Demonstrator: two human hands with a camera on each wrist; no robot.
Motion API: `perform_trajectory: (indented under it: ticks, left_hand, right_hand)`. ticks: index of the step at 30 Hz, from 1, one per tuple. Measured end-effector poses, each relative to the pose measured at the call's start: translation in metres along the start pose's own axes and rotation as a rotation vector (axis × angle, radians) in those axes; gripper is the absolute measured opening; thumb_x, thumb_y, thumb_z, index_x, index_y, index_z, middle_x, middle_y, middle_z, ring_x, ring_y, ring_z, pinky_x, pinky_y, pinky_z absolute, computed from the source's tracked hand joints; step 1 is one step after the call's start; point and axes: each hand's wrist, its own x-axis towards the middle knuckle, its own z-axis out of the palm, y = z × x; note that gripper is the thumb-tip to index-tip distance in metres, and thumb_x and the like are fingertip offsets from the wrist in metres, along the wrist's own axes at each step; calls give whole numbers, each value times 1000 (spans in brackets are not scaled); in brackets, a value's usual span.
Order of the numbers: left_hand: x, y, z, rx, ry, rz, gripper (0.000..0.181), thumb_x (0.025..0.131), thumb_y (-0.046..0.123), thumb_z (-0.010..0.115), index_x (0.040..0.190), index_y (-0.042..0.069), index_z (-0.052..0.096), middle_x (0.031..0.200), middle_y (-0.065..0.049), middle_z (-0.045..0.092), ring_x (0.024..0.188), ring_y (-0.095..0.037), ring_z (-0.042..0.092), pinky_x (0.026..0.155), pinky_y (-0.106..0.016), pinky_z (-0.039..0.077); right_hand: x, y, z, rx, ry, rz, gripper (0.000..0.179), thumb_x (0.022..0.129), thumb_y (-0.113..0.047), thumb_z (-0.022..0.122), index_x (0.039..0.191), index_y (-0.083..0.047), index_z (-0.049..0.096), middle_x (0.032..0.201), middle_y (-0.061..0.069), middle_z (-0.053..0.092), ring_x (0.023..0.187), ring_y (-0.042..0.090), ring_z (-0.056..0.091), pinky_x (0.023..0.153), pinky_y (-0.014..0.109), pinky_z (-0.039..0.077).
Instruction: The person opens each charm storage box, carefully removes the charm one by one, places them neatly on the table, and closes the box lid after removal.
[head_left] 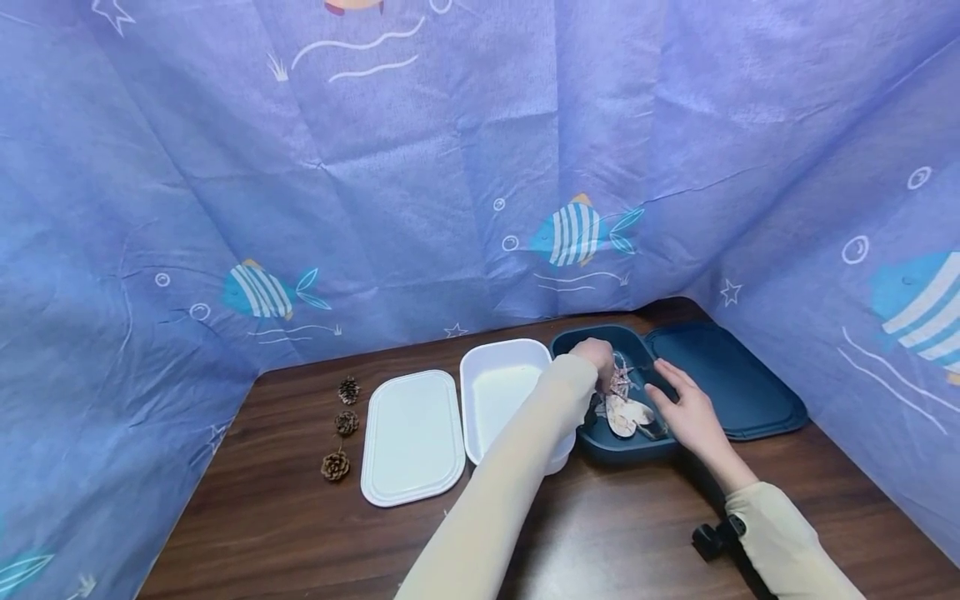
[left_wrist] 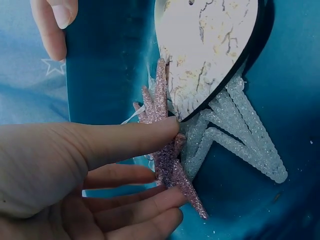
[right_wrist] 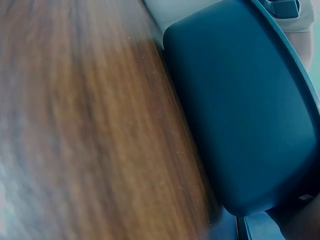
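Sleeve (head_left: 487, 500), cream, left arm: nearest the head camera, crossing over the white tub (head_left: 497, 400).
Left hand (head_left: 596, 357): inside the blue tub (head_left: 630, 453), thumb and fingers curled about the pink starfish (left_wrist: 165, 162); firmness of hold cannot be told.
Pink starfish: glittered, in the blue tub, close beside the tip of a white marbled piece (left_wrist: 210, 50). Arms look thin; best gripped at the thick middle and raised straight, clear of that tip.
Pale starfish (left_wrist: 250, 135): partly under the white piece; seems apt to snag, so watch for it dragging along.
Right hand (head_left: 686, 408): fingers extended, gripping nothing, at the blue tub's right edge; contact unclear. Well placed to steady that wall.
Worktop (head_left: 285, 533), brown wood: carries also a white lid (head_left: 412, 437), three pine cones (head_left: 346, 422) and a blue lid (head_left: 727, 379).
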Motion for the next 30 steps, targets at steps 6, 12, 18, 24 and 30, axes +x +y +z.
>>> perform_trajectory:
  ticks: [6, 12, 18, 24, 30]
  left_hand:
    - [5, -5, -1, -11, 29, 24, 13, 82, 2, 80, 82, 9, 70, 80, -2, 62, 66, -16, 53, 53, -26, 46]
    - [9, -7, -4, 5, 35, 21, 13, 84, 5, 80, 89, 11, 69, 87, -2, 60, 70, -16, 49, 56, -27, 45]
    - [7, -5, -12, -17, 56, 43, 25, 86, 10, 80, 107, 13, 68, 97, 0, 64, 80, -15, 57, 65, -28, 51]
    - [5, -4, -23, 70, 100, 99, 19, 82, 11, 82, 95, 13, 69, 94, 1, 65, 78, -15, 55, 64, -27, 50]
    - [-3, -9, -42, 74, 121, 154, 24, 85, 11, 81, 105, 12, 67, 101, -1, 65, 82, -15, 55, 68, -28, 51]
  right_hand:
    - [2, 0, 2, -3, -4, -1, 60, 105, -30, 56, 151, 5, 40, 156, 27, 35, 142, 52, 28, 109, 70, 26]
    - [1, 1, 2, -5, -13, 7, 59, 104, -27, 57, 151, 5, 40, 156, 28, 34, 143, 52, 27, 109, 69, 26]
    - [1, 1, 1, 0, -13, 14, 60, 105, -30, 55, 151, 5, 39, 157, 27, 33, 143, 51, 26, 110, 69, 25]
    - [0, 1, 1, -7, -18, 28, 59, 105, -27, 55, 152, 5, 38, 157, 28, 32, 143, 52, 25, 109, 70, 24]
    - [0, 0, 2, 4, -27, 39, 60, 106, -29, 53, 153, 4, 36, 158, 28, 31, 144, 52, 24, 109, 71, 23]
